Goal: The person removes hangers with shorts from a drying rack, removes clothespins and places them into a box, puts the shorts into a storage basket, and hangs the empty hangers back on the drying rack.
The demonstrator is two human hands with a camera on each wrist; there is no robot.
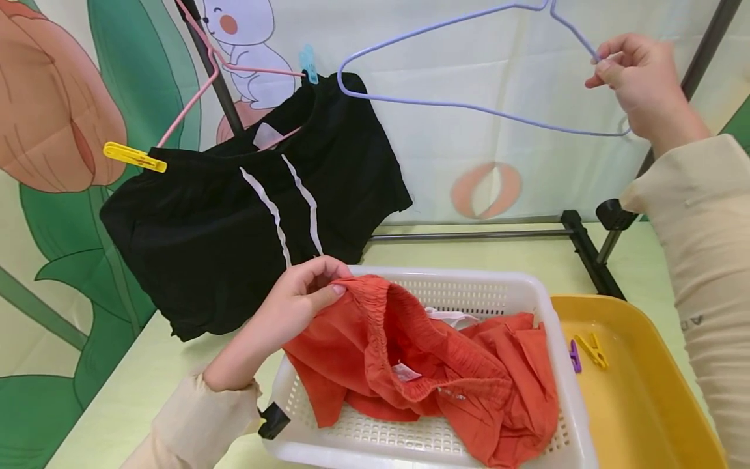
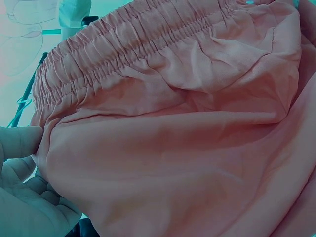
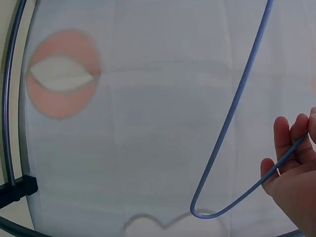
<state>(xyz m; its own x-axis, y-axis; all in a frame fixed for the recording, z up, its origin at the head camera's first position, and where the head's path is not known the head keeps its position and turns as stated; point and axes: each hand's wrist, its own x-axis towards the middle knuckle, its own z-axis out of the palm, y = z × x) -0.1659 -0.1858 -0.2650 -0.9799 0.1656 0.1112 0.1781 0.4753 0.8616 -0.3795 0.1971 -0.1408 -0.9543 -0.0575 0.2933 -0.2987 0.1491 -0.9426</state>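
My left hand pinches the elastic waistband of orange-red shorts, thumb on one side and fingers on the other. The shorts lie partly in a white perforated basket, their waist opening facing up with a white label inside. In the left wrist view the gathered waistband of the shorts fills most of the picture. Raised at the upper right, my right hand pinches one sloping arm of a purple-blue hanger. Nothing hangs on that hanger; its hook lies beyond the top edge of the head view.
Black shorts with white drawstrings hang at the left from a pink hanger, held by a yellow clothespin and a blue one. A yellow tray with clothespins stands right of the basket. The rack's black foot is behind.
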